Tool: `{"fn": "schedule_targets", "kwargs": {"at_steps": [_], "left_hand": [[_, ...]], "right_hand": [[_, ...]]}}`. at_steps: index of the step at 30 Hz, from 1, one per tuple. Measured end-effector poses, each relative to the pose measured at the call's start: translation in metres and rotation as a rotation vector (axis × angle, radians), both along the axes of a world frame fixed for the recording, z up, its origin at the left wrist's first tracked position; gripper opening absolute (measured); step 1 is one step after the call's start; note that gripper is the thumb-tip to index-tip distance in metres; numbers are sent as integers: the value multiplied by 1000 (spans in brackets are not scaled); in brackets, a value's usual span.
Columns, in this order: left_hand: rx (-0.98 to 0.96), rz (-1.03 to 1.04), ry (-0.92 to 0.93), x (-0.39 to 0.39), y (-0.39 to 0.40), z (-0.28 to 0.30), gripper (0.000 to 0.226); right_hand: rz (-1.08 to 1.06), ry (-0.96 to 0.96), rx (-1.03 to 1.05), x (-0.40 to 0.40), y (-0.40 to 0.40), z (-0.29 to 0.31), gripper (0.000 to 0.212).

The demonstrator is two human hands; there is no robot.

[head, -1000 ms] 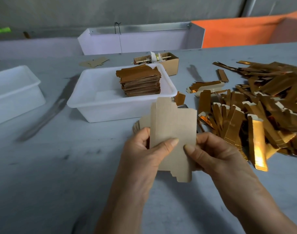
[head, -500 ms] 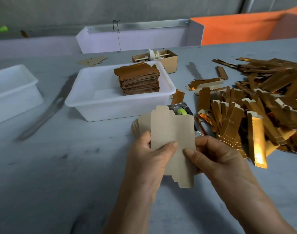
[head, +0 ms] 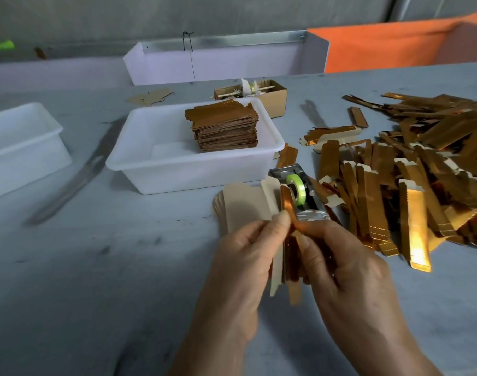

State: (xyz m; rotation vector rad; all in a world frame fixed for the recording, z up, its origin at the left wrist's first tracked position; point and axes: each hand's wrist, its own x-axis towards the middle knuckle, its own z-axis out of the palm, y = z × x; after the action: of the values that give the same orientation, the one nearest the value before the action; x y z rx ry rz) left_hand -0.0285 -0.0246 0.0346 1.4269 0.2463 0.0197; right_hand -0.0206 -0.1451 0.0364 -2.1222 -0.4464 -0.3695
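I have both hands on the blank (head: 290,253), held upright just above the table (head: 96,267), nearer its near edge than its far one. The left hand (head: 242,270) pinches the plain cardboard panel with thumb and forefinger. The right hand (head: 340,270) has its fingers curled round the gold side. It looks half folded, so I judge this to be the step of closing it into a narrow sleeve.

To do it well I would fold along the scored creases only, keep the long edges parallel, and bring the flap flush before reaching for the tape dispenser (head: 299,191) just behind. The foil will likely be slippery, so the grip should be firm but not crushing.

The tub (head: 177,172) mid-table holds a stack (head: 226,128) of flat gold blanks against its far right wall. I cannot see anything in the second tub (head: 23,147) at the left edge. A carton (head: 275,101) behind holds small odds I cannot make out. Finished sleeves (head: 411,169) lie heaped toward the right edge.
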Motion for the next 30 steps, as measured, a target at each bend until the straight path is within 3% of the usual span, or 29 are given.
{"fn": "schedule_targets", "kwargs": {"at_steps": [3,9,12,18,22,24,27,30], "left_hand": [[47,40,-24,-3,1,0,8],[56,-81,37,-6,-2,0,11],[142,-98,27,-6,-3,-1,10],[165,19,12,-5,-5,-2,1],[252,116,-56,-4,-5,-6,10],[437,187,-118,-6,-11,-7,7],[1076,248,-224,-9,-24,-3,16],[1442,246,-197,-12,-43,5,22]], "right_hand": [[9,68,19,1,-1,1,28],[-54,461,310,9,-10,-2,43],[88,662,520,11,-12,0,26],[44,688,598,15,-9,-2,21],[21,672,597,16,-9,-2,10],[11,650,596,16,-7,-1,7],[-15,628,609,16,-3,0,7],[-19,607,582,16,-2,1,9]]}}
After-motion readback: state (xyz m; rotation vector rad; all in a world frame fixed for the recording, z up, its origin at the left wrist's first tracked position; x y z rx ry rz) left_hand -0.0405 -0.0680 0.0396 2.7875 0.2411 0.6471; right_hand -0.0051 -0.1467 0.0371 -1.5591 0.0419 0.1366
